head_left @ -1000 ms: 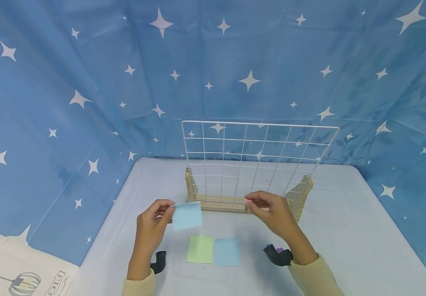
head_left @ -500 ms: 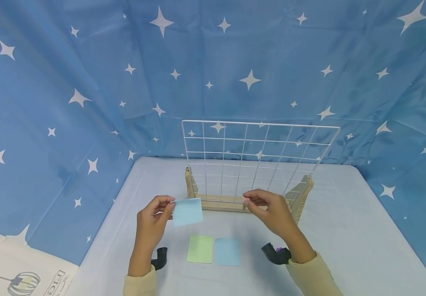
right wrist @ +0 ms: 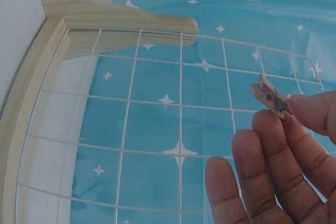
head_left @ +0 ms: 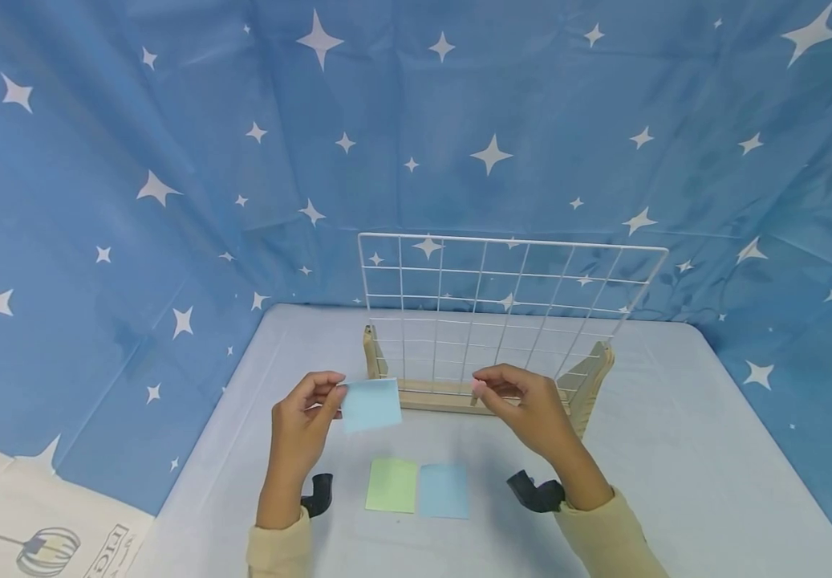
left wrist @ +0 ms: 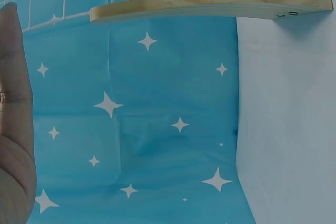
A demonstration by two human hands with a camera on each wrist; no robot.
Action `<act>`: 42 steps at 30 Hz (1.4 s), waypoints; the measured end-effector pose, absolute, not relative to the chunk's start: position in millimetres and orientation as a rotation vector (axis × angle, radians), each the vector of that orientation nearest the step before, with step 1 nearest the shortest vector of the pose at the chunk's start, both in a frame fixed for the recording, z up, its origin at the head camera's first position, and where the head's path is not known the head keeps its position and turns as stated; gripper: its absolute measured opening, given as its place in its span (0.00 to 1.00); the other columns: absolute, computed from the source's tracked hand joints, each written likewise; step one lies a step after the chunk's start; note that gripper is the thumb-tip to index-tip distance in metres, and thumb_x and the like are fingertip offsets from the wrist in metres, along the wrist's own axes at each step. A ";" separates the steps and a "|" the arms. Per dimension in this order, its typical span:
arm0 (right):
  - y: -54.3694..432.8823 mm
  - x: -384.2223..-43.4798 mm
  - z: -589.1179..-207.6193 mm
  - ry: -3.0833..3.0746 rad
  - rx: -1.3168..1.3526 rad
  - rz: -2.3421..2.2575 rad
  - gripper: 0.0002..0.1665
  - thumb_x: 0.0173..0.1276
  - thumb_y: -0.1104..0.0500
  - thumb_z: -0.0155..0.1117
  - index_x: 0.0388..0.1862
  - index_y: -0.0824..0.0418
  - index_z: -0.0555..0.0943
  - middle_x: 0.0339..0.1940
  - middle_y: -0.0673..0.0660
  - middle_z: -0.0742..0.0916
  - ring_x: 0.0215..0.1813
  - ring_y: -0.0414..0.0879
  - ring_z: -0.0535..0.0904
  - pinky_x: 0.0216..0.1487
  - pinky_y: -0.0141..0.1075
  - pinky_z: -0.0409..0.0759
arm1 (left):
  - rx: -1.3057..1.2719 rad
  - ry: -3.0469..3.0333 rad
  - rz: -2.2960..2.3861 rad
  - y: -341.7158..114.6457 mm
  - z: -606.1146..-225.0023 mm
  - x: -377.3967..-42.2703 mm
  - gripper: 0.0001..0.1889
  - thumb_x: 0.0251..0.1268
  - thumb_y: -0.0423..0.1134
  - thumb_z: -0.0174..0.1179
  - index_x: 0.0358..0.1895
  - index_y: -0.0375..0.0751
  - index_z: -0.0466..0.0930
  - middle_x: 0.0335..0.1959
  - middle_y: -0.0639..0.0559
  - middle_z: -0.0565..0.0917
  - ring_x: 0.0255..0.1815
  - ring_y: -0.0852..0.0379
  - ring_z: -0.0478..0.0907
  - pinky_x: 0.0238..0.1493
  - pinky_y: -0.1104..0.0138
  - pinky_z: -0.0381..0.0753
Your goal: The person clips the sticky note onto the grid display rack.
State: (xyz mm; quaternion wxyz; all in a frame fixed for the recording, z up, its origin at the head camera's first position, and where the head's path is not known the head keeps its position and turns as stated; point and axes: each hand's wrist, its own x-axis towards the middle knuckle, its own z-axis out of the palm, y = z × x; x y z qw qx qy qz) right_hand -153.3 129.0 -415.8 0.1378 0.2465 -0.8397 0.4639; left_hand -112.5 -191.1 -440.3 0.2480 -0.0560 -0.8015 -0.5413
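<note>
In the head view my left hand [head_left: 300, 425] pinches a light blue paper note [head_left: 372, 405] by its left edge, raised above the table. Part of the same hand [left wrist: 13, 124] shows at the left border of the left wrist view, where the note is out of sight. My right hand [head_left: 531, 405] holds a small wooden clothespin [right wrist: 269, 95] between thumb and index finger, its jaws pointing away from the fingertips. A pink bit [head_left: 478, 388] shows on it in the head view. Both hands are in front of a white wire grid [head_left: 469, 321].
Wooden feet [head_left: 591, 377] and a crossbar carry the grid, which leans back. A green note [head_left: 391, 485] and another blue note [head_left: 444, 490] lie side by side on the white table [head_left: 697, 466]. Black wrist mounts [head_left: 537, 491] sit at both wrists. A starry blue curtain [head_left: 416, 120] hangs behind.
My left hand and the blue note have moved up towards the grid. The right hand has shifted slightly up and left with the clothespin. A purple thing near the right wrist is now hidden.
</note>
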 end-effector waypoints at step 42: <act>120.6 -169.6 -403.4 -2.347 0.764 1.356 0.09 0.72 0.70 0.74 0.49 0.66 0.90 0.41 0.54 0.94 0.41 0.47 0.90 0.51 0.31 0.89 | -0.136 -2.118 -1.542 -179.3 -426.0 -127.6 0.06 0.75 0.31 0.69 0.47 0.30 0.87 0.40 0.41 0.91 0.38 0.62 0.87 0.39 0.75 0.88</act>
